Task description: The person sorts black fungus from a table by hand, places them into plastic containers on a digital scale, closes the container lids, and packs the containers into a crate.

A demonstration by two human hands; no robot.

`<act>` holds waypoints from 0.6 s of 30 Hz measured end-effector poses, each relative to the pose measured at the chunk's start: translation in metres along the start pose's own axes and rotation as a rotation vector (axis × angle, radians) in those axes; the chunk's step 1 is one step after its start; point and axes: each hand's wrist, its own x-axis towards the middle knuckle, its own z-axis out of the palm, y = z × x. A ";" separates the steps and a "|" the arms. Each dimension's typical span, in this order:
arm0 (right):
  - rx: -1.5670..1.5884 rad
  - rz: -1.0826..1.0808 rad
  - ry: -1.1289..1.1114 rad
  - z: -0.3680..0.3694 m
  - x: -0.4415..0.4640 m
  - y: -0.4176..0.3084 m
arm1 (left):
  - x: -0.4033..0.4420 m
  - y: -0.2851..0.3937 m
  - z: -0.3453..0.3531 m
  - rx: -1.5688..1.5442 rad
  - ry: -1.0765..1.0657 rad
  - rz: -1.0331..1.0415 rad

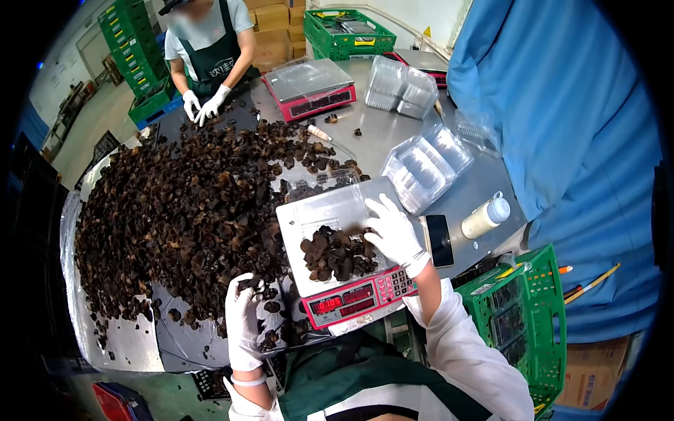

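Observation:
My left hand (243, 319), in a white glove, is closed with its fingers curled round a dark piece of wood ear mushroom (248, 283), at the near edge of a big heap of wood ear mushrooms (189, 196). My right hand (394, 235), gloved too, has its fingers spread over the right side of a clear plastic tray (316, 219). That tray lies on a red digital scale (359, 300) and holds a small pile of wood ear mushrooms (335, 254). Some fingertips of my right hand are close to the pile; whether they touch it I cannot tell.
Stacked clear trays (428, 168) and more clear trays (401, 85) stand on the metal table. A phone (439, 241) and a bottle (484, 216) lie to the right. Across the heap works a person (210, 56) near a second scale (312, 88). A green crate (547, 316) is at right.

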 end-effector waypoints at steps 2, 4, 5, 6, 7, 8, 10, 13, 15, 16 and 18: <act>-0.222 0.008 -0.009 0.004 -0.002 -0.006 | -0.008 -0.003 -0.012 -0.026 0.038 0.029; -0.204 0.020 -0.030 0.009 -0.002 -0.007 | -0.019 0.000 -0.027 -0.036 0.088 0.035; -0.187 0.008 -0.046 0.011 -0.002 -0.005 | -0.026 0.001 -0.035 -0.049 0.140 0.050; -0.168 -0.007 -0.064 0.012 -0.002 -0.004 | -0.033 0.001 -0.048 -0.039 0.174 0.062; -0.133 -0.031 -0.014 0.011 -0.002 -0.005 | -0.041 0.000 -0.063 -0.035 0.220 0.083; -0.089 -0.055 0.053 0.009 -0.002 -0.005 | -0.049 -0.002 -0.082 -0.030 0.275 0.108; 0.061 -0.069 0.139 -0.006 -0.004 -0.012 | -0.071 -0.008 -0.124 -0.020 0.372 0.178; 0.194 -0.061 0.119 -0.012 -0.003 -0.017 | -0.113 -0.007 -0.180 -0.037 0.598 0.227; 0.161 -0.021 0.136 -0.014 -0.001 -0.027 | -0.137 -0.006 -0.215 -0.005 0.756 0.279; 0.158 0.008 0.177 -0.017 -0.002 -0.034 | -0.148 -0.006 -0.232 -0.001 0.826 0.292; 0.261 -0.012 0.237 -0.027 0.001 -0.053 | -0.172 -0.016 -0.277 0.014 0.973 0.294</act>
